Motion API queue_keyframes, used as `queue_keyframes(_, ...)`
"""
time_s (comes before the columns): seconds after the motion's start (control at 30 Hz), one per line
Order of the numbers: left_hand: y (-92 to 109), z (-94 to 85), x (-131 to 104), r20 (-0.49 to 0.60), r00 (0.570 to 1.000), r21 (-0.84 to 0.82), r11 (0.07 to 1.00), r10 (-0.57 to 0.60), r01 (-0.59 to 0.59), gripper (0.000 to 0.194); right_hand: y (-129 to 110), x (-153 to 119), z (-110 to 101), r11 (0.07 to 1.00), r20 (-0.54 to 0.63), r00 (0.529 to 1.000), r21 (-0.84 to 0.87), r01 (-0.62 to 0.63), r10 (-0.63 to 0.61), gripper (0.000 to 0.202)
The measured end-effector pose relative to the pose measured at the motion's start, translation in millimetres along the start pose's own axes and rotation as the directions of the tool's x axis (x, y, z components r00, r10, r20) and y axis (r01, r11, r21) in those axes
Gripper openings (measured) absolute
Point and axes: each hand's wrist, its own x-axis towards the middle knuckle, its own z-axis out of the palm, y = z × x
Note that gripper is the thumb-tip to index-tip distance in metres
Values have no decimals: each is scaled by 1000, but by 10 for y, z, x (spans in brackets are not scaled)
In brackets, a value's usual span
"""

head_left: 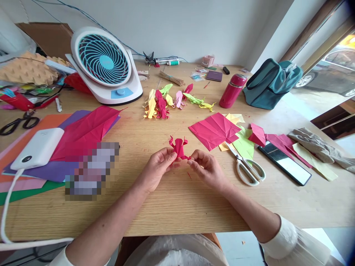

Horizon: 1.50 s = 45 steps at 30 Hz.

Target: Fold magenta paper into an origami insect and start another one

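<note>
A small red folded paper figure [179,147] is held above the wooden table [155,207], between my two hands. My left hand [163,164] pinches its lower left part with thumb and fingers. At its lower right, my right hand [203,166] has thumb and forefinger closed on a thin limb of the figure. Behind it lies a group of folded paper figures [161,105] in red, yellow, green and pink. Creased red paper [215,129] rests to the right, with white-handled scissors [246,168] partly over the paper pile.
To the left are a fan [104,66], a white power bank [39,147] with a cable, coloured sheets and black-handled scissors [19,123]. A red flask [233,90], a teal bag [271,83] and a phone [285,162] are on the right.
</note>
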Motion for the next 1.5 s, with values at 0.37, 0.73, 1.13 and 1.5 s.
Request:
queue_keyframes(0.37, -12, -1, 22, -114, 979, 129, 980, 168, -153, 26, 25, 36, -40, 948, 60, 990, 286, -140, 128, 41)
queue_keyframes(0.73, -121, 41, 30, 7, 978, 332, 922, 207, -197, 23, 42, 74, 65, 917, 85, 987, 364, -160, 139, 39)
queue_keyframes(1.13, -59, 79, -8, 160, 985, 226, 969, 66, -101, 29, 56, 80, 17, 877, 32, 977, 435, -204, 212, 38)
queue_keyframes(1.5, -142, 53, 44, 42, 991, 304, 943, 126, -133, 18, 128, 90, 79, 841, 65, 969, 486, -239, 238, 45)
